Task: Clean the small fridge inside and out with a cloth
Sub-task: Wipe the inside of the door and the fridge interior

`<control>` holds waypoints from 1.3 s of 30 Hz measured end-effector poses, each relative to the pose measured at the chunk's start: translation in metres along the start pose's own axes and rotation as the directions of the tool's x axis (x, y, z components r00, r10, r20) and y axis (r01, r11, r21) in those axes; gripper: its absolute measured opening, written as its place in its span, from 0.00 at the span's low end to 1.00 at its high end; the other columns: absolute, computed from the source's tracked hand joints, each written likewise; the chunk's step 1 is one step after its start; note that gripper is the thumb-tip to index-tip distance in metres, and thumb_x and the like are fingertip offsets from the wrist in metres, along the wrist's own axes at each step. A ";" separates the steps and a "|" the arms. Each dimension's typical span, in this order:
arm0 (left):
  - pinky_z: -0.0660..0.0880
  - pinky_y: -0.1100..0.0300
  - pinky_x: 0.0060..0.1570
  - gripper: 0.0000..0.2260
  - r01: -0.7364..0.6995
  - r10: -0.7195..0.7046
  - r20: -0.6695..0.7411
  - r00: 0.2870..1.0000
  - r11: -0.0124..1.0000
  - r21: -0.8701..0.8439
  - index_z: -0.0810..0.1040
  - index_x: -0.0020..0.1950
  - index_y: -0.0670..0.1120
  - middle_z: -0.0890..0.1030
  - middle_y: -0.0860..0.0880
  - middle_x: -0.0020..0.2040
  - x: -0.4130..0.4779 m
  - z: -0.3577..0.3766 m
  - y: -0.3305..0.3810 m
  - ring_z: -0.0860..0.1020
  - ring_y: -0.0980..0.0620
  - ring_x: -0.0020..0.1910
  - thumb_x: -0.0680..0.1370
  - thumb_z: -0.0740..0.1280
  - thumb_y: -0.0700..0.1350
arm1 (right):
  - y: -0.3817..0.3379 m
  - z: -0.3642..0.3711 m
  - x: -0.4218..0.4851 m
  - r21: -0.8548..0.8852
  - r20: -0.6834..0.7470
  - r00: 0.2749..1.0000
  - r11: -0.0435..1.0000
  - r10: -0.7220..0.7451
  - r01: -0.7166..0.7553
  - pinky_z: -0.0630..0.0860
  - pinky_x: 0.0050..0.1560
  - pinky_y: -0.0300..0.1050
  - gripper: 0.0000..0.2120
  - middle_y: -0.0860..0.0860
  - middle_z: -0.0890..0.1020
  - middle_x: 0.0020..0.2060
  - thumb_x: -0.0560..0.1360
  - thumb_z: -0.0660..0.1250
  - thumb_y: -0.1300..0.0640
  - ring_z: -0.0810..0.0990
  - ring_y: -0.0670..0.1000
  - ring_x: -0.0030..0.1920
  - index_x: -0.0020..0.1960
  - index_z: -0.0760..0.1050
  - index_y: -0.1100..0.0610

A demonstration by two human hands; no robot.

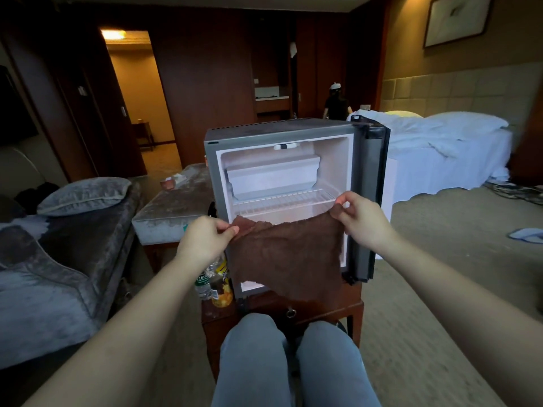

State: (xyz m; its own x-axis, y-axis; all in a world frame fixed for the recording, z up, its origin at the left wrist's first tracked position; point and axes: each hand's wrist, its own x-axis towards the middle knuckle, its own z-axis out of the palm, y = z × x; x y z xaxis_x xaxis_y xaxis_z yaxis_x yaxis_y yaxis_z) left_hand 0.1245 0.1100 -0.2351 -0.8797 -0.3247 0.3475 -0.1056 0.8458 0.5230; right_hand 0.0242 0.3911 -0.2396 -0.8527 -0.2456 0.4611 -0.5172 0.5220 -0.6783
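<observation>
Bedroom; fridge [279, 127] open, shelf [282, 199] inside; left hand [205, 239], right hand [363, 215] pinch cloth [285, 259].

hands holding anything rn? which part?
Yes. Both hands pinch the brown cloth by its top corners: left hand on the top left corner, right hand on the top right. It hangs spread before the open fridge.

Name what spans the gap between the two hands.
The brown cloth: the left hand and right hand each pinch a top corner, seen in the head view.
</observation>
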 end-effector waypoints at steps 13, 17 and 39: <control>0.74 0.52 0.55 0.12 0.330 -0.275 0.187 0.943 0.702 -0.632 0.82 0.39 0.45 0.83 0.48 0.39 0.000 0.022 0.012 0.79 0.50 0.40 0.79 0.65 0.48 | 0.016 0.000 -0.004 0.478 0.025 0.962 0.842 0.271 -0.250 0.71 0.27 0.35 0.08 0.46 0.78 0.29 0.76 0.69 0.57 0.77 0.39 0.26 0.46 0.69 0.54; 0.76 0.57 0.49 0.19 0.307 -0.251 0.189 0.949 0.614 -0.727 0.84 0.45 0.43 0.85 0.46 0.43 0.004 0.025 0.017 0.81 0.49 0.44 0.79 0.62 0.56 | 0.019 -0.002 -0.002 0.612 0.043 0.951 0.744 0.307 -0.268 0.69 0.25 0.33 0.12 0.46 0.77 0.29 0.76 0.69 0.57 0.75 0.42 0.26 0.39 0.68 0.53; 0.69 0.57 0.45 0.07 -0.038 0.048 -0.077 0.996 0.992 0.121 0.80 0.52 0.42 0.79 0.42 0.51 0.010 0.045 -0.013 0.77 0.43 0.49 0.80 0.64 0.42 | 0.033 0.013 -0.001 0.159 0.075 0.986 0.975 0.146 -0.156 0.71 0.42 0.32 0.18 0.49 0.83 0.40 0.70 0.57 0.75 0.80 0.47 0.44 0.42 0.75 0.54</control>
State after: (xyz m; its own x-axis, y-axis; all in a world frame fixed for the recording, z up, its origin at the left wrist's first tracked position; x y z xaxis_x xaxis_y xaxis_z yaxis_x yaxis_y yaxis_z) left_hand 0.0963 0.1144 -0.2735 -0.8454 -0.3155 0.4310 -0.1271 0.9025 0.4114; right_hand 0.0072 0.3978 -0.2703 -0.9222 -0.2273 0.3128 -0.3825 0.4174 -0.8243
